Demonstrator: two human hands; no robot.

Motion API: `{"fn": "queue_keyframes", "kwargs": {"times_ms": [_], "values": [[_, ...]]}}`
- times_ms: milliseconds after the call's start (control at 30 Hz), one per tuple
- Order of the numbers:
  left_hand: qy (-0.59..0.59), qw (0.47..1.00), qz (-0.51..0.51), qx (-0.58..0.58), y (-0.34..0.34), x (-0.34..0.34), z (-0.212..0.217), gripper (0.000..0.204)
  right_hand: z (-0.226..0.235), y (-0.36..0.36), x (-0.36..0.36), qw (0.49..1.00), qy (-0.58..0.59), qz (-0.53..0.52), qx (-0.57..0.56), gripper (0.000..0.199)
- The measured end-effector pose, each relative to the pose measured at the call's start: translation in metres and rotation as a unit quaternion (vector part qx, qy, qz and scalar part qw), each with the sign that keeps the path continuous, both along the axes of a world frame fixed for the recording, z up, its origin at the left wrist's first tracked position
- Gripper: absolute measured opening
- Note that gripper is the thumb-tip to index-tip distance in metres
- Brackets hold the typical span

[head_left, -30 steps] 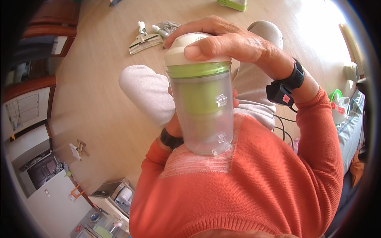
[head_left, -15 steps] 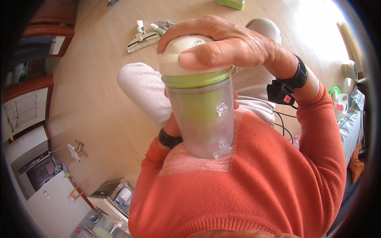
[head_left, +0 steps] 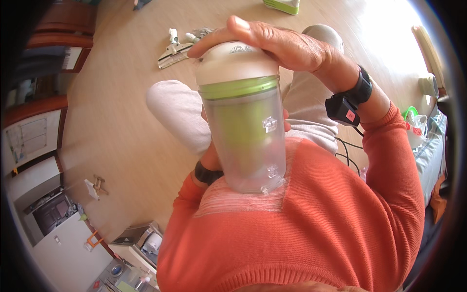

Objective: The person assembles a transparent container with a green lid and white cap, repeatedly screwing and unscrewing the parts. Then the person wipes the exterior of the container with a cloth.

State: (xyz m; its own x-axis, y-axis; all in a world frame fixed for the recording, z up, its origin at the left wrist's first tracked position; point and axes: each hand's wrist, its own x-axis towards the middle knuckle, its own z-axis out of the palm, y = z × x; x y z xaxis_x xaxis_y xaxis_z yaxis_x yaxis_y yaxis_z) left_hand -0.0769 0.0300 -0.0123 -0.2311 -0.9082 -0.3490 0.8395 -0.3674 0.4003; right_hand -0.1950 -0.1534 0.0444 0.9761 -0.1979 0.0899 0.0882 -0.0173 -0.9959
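Before my chest stands a tapered clear canister [head_left: 253, 160], holding a yellow-green insert [head_left: 243, 124]. A green ring [head_left: 238, 88] runs under its cream domed top [head_left: 236, 65]. My left hand [head_left: 210, 156] is mostly hidden behind the canister, its fingertips showing past the right edge; it grips the body from the far side. Over the dome lies my right hand [head_left: 272, 44], with the thumb raised off the surface and the fingers stretched across the top's far side. Small clear latch-like tabs stick out of the canister's near wall.
On the wooden floor lie a white floor-cleaning head [head_left: 175, 52] and a small wooden stand [head_left: 97, 187]. A green-and-white object [head_left: 282, 6] is at the far edge. Black cables [head_left: 346, 153] run beside my right arm; a white bag [head_left: 417, 129] sits at right.
My right thumb has lifted from the dome's near side and now points up, exposing more of the cream top. My left hand keeps its hold; the canister has barely moved.
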Motion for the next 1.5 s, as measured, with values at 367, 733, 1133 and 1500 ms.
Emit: {"fn": "queue_keyframes", "kwargs": {"times_ms": [367, 733, 1133, 1500], "values": [[0.006, 0.994, 0.056, -0.093, -0.023, 0.011, 0.012, 0.077, -0.016, -0.031, 0.032, 0.987, -0.032, -0.051, 0.148, 0.084], [-0.057, 0.997, 0.03, 0.046, -0.028, 0.008, 0.039, 0.09, -0.033, -0.047, 0.028, 0.972, -0.018, -0.028, 0.232, 0.07], [-0.016, 0.999, -0.035, -0.032, -0.029, 0.008, 0.027, 0.096, -0.046, -0.049, 0.011, 0.984, -0.031, -0.02, 0.176, 0.063], [0.029, 0.999, -0.023, 0.006, -0.02, 0.011, 0.028, 0.095, -0.048, -0.045, 0.011, 0.964, -0.062, -0.057, 0.252, 0.054]]}}
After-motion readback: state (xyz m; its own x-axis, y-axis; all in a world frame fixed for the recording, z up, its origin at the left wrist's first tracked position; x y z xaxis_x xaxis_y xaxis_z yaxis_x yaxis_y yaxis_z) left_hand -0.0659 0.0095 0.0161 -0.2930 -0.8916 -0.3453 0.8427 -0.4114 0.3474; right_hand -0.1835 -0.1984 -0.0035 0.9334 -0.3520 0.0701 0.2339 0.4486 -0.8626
